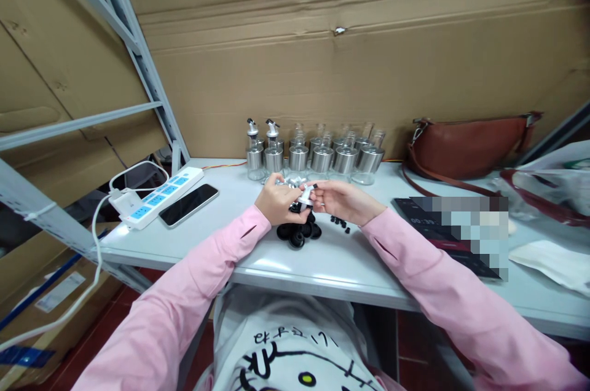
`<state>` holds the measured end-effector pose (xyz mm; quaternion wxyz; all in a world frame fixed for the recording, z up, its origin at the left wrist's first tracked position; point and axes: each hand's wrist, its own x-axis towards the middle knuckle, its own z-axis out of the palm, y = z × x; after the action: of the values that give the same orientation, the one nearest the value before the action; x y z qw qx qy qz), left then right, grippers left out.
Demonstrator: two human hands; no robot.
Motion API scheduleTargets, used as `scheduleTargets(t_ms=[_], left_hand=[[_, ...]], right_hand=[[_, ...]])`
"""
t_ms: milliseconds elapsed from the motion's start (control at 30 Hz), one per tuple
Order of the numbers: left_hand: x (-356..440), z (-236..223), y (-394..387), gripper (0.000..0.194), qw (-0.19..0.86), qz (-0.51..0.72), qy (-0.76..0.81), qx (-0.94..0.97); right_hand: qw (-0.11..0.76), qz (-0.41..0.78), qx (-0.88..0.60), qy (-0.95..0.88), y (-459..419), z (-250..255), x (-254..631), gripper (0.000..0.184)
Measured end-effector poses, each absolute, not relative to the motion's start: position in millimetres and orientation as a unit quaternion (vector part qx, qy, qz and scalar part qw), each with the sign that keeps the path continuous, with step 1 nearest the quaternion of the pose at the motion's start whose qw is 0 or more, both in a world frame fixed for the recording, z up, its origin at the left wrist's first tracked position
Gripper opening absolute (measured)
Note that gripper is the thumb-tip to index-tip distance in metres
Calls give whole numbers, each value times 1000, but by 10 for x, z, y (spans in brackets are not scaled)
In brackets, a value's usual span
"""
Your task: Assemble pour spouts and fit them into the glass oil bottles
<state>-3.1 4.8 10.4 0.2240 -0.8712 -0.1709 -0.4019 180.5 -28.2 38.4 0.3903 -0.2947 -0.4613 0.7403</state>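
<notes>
My left hand (279, 201) grips a silver pour spout (306, 195) with a dark lower end, held just above the table. The fingers of my right hand (343, 200) are closed round its other side, by a small black tip. Below my hands lies a pile of round black stopper parts (297, 235). Several tiny black caps (340, 222) are scattered under my right hand. More silver spout pieces (295, 181) lie just behind my fingers, partly hidden. Farther back, two glass bottles with steel sleeves (274, 158) carry spouts; several other bottles (321, 158) have bare necks.
At left on the white table (258, 262) are a power strip (166, 194) and a phone (188, 205). To the right are a brown bag (465, 148), a dark tablet-like screen (424, 225) partly blurred out, a plastic bag (544, 185) and white tissue (553, 260). Cardboard (276, 71) stands behind.
</notes>
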Motion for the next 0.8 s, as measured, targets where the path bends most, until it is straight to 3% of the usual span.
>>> scheduleTargets(t_ms=[600,800], left_hand=[[-24,83,59,18,229,-401,-156,-873],[-35,90,57,16,205,-384,-176,-883]], right_hand=[[394,746,-266,-466,-283,355,1815,14],[420,690,-284,-517,-304,361,1802,19]])
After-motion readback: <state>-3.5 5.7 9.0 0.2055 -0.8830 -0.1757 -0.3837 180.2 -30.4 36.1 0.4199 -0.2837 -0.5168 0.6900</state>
